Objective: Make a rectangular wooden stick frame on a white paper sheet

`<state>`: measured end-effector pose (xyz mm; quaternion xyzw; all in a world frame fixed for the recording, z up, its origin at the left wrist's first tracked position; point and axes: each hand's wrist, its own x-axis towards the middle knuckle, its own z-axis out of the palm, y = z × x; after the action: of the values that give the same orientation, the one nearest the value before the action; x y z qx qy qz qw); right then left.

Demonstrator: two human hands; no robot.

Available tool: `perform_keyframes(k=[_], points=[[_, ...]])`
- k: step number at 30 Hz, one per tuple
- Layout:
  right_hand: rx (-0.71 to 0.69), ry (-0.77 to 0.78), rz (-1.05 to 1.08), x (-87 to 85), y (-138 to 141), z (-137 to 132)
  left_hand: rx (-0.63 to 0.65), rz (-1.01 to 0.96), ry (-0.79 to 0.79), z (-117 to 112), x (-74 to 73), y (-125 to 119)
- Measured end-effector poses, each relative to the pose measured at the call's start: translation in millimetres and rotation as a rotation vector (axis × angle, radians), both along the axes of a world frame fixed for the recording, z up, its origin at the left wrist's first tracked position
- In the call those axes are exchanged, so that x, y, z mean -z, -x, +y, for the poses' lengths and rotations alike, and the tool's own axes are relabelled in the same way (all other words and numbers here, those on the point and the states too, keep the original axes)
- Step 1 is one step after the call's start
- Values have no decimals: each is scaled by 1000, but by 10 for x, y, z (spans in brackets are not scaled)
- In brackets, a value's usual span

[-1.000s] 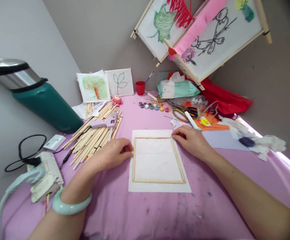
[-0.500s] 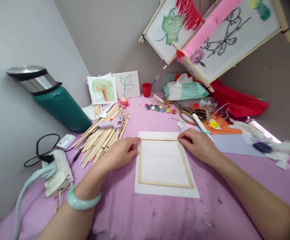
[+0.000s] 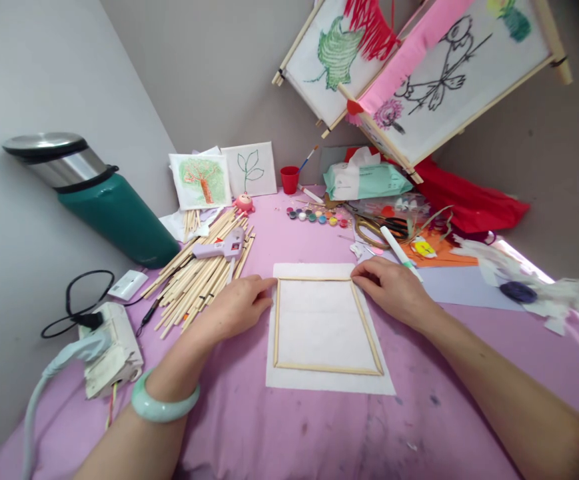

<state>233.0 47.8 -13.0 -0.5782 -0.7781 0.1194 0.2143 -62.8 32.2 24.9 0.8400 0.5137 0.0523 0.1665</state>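
A square frame of thin wooden sticks (image 3: 276,323) lies on a sheet of white paper (image 3: 325,327), whose edges stick out past the sticks. At the far left corner, the curled fingers of my left hand (image 3: 242,305) are closed on the frame and paper edge, with the thumb a little below the index finger. My right hand (image 3: 386,287) pinches the far right corner, its thumb and fingers close together on the frame. The finger undersides and exact contact are hidden in both hands.
Left lie a stick pile (image 3: 194,287) with a glue gun (image 3: 222,247) on top, a power strip (image 3: 114,350) and a tilted green bottle (image 3: 114,210). Paints (image 3: 316,217), scissors (image 3: 369,232), a marker (image 3: 399,252) and paper scraps lie beyond and right. A decorated stick lantern (image 3: 419,80) hangs above.
The whole view has shifted slightly, so things appear a little further left. Both hands stay at the far corners of the frame, which shows no clear movement on the table.
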Motion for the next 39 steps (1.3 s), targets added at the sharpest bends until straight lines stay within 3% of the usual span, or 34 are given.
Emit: perform_keyframes(k=[9, 16, 32, 36, 39], points=[[10, -5, 11, 10, 2, 6, 3, -21, 10, 9, 10, 14], [49, -10, 111, -82, -56, -42, 5, -30, 23, 10, 2, 20], [-17, 92, -29, -169, -15, -148, -15, -55, 41, -25, -44, 1], [12, -2, 54, -147, 7, -120, -34, -88, 37, -36, -48, -15], [-70, -95, 64, -157, 107, -58, -28, -99, 38, -45, -46, -19]])
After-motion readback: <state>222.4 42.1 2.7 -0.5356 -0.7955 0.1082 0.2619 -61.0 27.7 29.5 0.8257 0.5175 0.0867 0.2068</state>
